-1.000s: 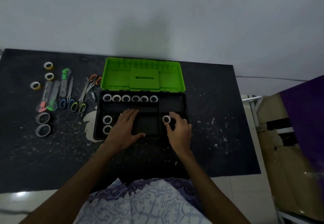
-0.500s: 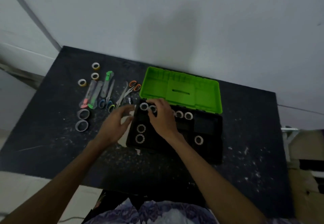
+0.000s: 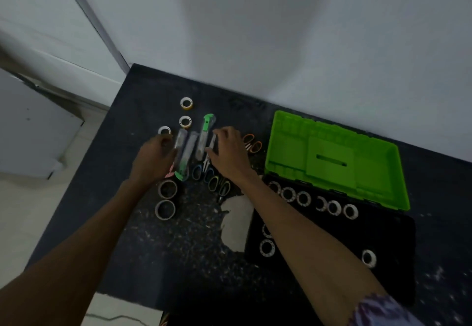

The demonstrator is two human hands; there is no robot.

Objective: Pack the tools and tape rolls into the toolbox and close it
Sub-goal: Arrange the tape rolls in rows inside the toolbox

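Observation:
The toolbox stands open at the right, its green lid tilted back and its black base holding several white tape rolls. Left of it lie utility knives and scissors in a row. My left hand hovers over the pink-ended knife, fingers curled against its grey body. My right hand pinches the blades of the blue-handled scissors between thumb and forefinger. A green-topped knife and a green-ended knife lie between my hands.
Three small tape rolls sit beyond the knives, two wider rolls nearer me. Yellow-green scissors and orange scissors lie beside my right hand. The black table has a worn pale patch; its left edge drops to the floor.
Both hands left the toolbox and moved left to the row of knives and scissors. My view swung left with them.

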